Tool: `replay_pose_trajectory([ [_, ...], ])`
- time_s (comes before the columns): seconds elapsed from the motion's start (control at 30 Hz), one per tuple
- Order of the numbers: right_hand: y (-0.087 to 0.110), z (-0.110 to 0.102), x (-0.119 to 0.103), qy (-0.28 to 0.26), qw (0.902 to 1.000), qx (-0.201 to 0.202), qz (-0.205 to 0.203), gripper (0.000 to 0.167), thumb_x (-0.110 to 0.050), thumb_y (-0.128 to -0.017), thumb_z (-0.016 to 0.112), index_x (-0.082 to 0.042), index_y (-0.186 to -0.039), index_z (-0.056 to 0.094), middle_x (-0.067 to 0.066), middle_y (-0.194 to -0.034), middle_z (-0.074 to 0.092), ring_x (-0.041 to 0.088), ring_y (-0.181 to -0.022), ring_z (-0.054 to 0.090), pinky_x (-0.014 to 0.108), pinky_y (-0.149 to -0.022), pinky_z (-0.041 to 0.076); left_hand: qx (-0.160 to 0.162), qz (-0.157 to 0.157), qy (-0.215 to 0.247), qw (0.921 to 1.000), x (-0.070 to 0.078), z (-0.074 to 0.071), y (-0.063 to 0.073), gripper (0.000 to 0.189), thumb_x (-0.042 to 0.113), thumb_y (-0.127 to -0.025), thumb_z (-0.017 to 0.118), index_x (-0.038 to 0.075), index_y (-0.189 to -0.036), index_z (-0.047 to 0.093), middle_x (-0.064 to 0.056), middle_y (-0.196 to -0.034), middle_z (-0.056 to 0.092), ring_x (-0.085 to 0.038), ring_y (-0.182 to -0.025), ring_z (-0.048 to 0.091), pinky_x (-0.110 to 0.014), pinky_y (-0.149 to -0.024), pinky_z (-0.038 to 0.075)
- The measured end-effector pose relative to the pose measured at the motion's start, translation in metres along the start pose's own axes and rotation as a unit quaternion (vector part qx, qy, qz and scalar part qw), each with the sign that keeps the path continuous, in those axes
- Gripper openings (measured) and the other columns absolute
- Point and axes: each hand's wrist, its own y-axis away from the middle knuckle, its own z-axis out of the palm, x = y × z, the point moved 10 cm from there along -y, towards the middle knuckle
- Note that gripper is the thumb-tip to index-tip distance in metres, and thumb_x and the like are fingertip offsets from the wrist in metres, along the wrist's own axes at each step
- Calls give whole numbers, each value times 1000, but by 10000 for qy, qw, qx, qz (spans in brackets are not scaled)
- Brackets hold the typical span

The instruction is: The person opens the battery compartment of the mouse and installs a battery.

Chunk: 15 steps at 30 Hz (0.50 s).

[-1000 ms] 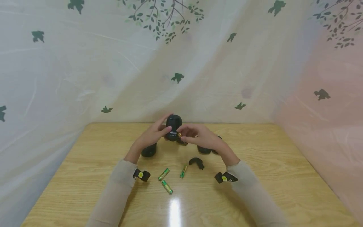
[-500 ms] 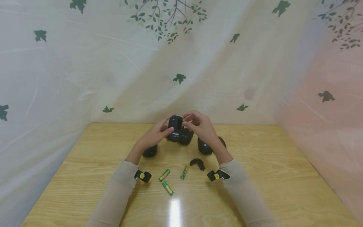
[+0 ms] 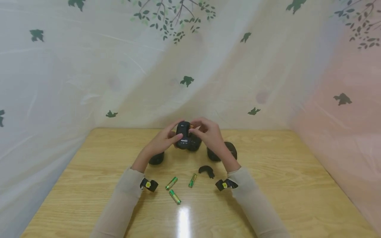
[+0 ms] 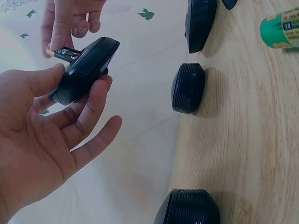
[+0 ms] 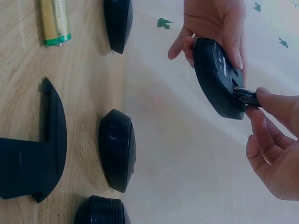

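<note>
My left hand (image 3: 162,140) holds a black computer mouse (image 3: 182,140) above the table, its underside turned toward me. The thumb lies across the underside and the fingers support the other side. My right hand (image 3: 209,132) pinches a black battery with a copper end (image 4: 63,53) between thumb and fingertips. In the right wrist view, the inner end of this battery (image 5: 246,96) sits at the slot in the mouse's underside, and the rest sticks out. A loose black curved cover (image 3: 206,170) lies on the table below the right hand.
Several more black mice stand on the wooden table (image 3: 89,191), one at left (image 3: 156,158), one behind the held mouse (image 3: 194,144) and others near the right forearm (image 3: 231,150). Green-and-gold batteries (image 3: 175,197) lie in front. A printed curtain (image 3: 143,82) hangs behind.
My right hand has moved from the mouse's lower right side up to its upper right, then slightly left, bringing the battery against it. The left hand keeps its hold on the mouse.
</note>
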Motion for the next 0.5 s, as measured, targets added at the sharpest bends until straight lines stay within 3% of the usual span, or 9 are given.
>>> replay_pose_trajectory([
  [0.23,2,3,-3,371,9992,50,-127,24,-10,-89,79,-5,-112,74,11,-97,73,16,-70,64,23,-65,52,-15,31,58,10000,4,1,1,61,18,-108,51,17,-162,24,-26,-137,59,-25,-92,69,-54,-82,57],
  [0.37,4,5,-3,551,9985,16,-15,23,-11,-90,78,-7,-112,75,9,-94,68,15,-69,59,22,-62,49,7,49,-46,10000,6,2,2,60,19,-108,51,17,-162,24,-26,-129,64,-24,-90,69,-39,-78,57],
  [0.5,4,5,0,530,9985,-26,120,24,-13,-92,77,-7,-115,74,11,-97,66,18,-74,61,25,-66,51,33,65,-91,9999,6,2,2,60,19,-108,51,18,-162,24,-26,-128,65,-23,-90,69,-35,-77,56],
])
